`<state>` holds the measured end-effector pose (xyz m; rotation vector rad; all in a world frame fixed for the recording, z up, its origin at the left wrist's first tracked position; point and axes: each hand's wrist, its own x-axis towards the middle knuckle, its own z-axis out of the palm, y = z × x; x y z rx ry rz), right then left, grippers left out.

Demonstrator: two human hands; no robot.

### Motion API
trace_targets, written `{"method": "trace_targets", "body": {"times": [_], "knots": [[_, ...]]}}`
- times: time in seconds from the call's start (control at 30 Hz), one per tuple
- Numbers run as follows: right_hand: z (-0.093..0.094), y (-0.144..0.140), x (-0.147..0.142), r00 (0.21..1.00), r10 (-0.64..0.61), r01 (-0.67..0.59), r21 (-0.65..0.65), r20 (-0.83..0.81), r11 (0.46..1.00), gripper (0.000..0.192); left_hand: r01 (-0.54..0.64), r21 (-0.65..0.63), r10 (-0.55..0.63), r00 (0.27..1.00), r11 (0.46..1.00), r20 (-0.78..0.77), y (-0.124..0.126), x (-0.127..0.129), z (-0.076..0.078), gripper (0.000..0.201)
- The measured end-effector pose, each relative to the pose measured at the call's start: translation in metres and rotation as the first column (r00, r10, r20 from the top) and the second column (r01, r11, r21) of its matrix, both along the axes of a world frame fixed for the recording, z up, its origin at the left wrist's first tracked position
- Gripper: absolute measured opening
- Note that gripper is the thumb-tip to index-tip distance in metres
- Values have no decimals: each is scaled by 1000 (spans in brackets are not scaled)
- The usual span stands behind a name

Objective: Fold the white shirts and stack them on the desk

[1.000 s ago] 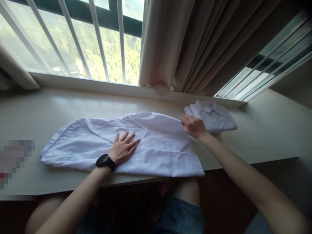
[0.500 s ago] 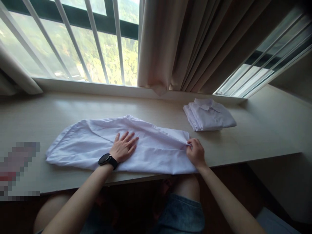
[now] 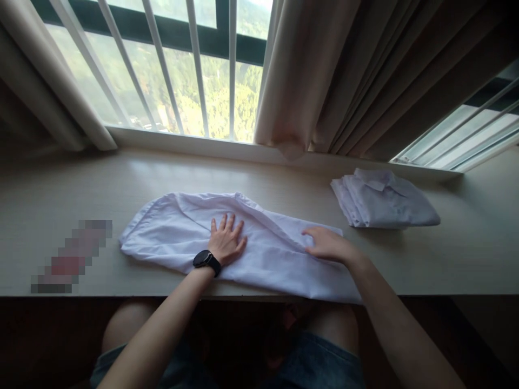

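Note:
A white shirt, folded into a long strip with some creases, lies along the front of the pale table. My left hand, wearing a black watch on the wrist, rests flat on the middle of the cloth with its fingers spread. Over the shirt's right part is my right hand, its thumb and forefinger apart and pointing left, close to the fabric's inner edge. Nothing shows between those two fingers; the other fingers are partly hidden. Behind and to the right, a stack of folded white shirts has a collar on top.
The pale table runs along a barred window, with its front edge just before my knees. Beige curtains hang at the back. A blurred-out item lies on the left of the table.
My right hand has released the shirt's right end and shifted left over the cloth, fingers parting. My left hand stays flat on the shirt. The camera view has turned slightly left.

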<state>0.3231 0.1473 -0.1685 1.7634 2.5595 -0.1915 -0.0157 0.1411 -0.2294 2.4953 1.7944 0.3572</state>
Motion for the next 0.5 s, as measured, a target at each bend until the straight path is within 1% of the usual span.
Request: {"method": "trace_targets", "body": {"times": [0.03, 0.1, 0.17, 0.2, 0.23, 0.27, 0.3, 0.33, 0.37, 0.4, 0.43, 0.5], "knots": [[4, 18, -29, 997, 37, -38, -13, -67, 999, 54, 1, 0, -1, 1000, 1000, 4, 0, 0, 0, 58], [8, 54, -91, 971, 77, -69, 42, -228, 997, 72, -3, -2, 3, 1000, 1000, 14, -1, -1, 0, 58], [6, 86, -148, 937, 49, -36, 43, -345, 998, 85, -8, -10, 8, 1000, 1000, 25, -2, -1, 0, 58], [4, 98, -172, 931, 14, -8, 19, -364, 1000, 91, -10, -14, 11, 999, 1000, 31, -2, -2, 0, 57], [1, 107, -191, 931, -32, 29, -12, -363, 999, 91, -15, -13, 15, 999, 1000, 39, -3, -2, 1, 57], [-1, 114, -206, 936, -79, 69, -41, -342, 997, 82, -26, -7, 27, 998, 1000, 50, -2, -3, 0, 57], [-2, 118, -217, 943, -119, 106, -59, -311, 993, 67, -53, 2, 52, 997, 999, 63, -2, -4, 0, 58], [-4, 119, -223, 948, -150, 140, -56, -281, 989, 49, -99, 12, 98, 992, 995, 80, -1, -5, -1, 59], [-5, 117, -227, 950, -168, 165, -30, -263, 986, 37, -166, 17, 164, 981, 986, 99, 1, -5, -2, 61], [-6, 112, -229, 950, -167, 177, 17, -263, 984, 32, -241, 15, 237, 964, 970, 116, 3, -6, -4, 62], [-9, 105, -229, 949, -141, 170, 82, -281, 982, 33, -306, 8, 303, 944, 952, 129, 4, -6, -5, 64], [-16, 86, -227, 941, -6, 89, 230, -337, 969, 34, -375, -2, 372, 917, 927, 141, 8, -6, -9, 66]]}}
